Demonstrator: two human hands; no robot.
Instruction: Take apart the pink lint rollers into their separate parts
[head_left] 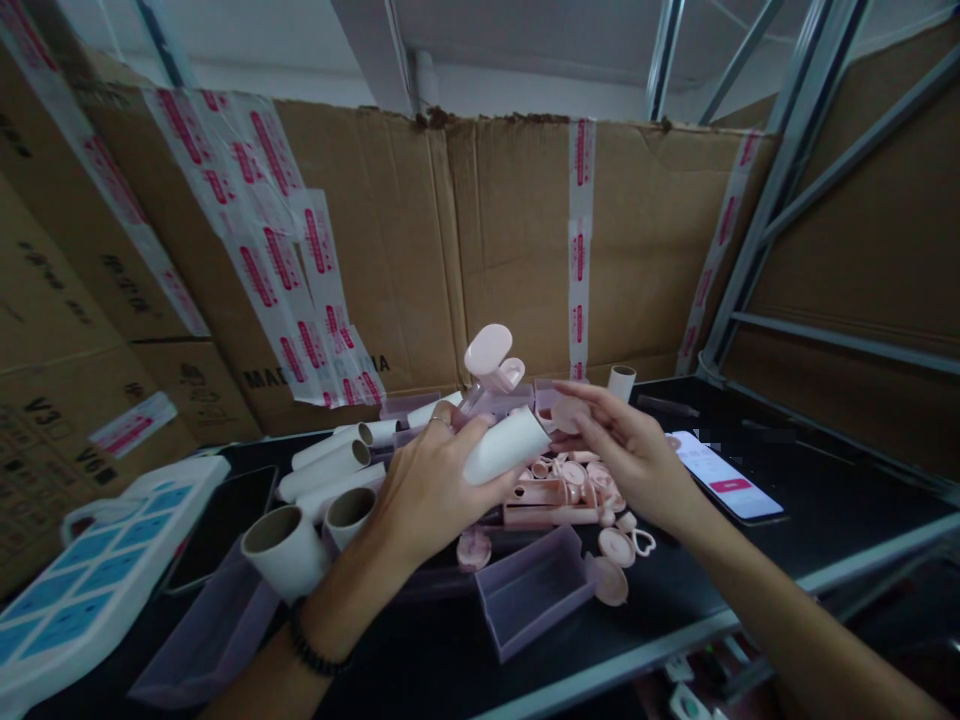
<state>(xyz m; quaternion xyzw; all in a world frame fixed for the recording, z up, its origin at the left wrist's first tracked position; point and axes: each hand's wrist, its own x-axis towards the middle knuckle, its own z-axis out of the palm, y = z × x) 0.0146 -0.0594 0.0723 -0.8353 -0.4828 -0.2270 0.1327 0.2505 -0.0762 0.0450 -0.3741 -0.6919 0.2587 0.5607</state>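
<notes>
My left hand (431, 485) is wrapped round a white cardboard tube (507, 449), whose far end tilts up to the right. Above that hand rises a pale pink piece with an oval top (489, 350); whether the same fingers also hold it, I cannot tell. My right hand (637, 450) pinches a round pale pink disc (568, 414) between thumb and fingers, close to the tube's end. Beneath both hands lies a heap of small pink plastic parts (574, 480). An open purple tray (536, 585) sits in front, with pink discs (611, 580) beside it.
More white tubes (326, 470) lie and stand at the left, near another purple tray (210, 635). A white power strip (97, 570) and a dark tablet-like slab (221, 530) are farther left. At the right lies a lit phone (727, 480). Cardboard (510, 250) walls the back.
</notes>
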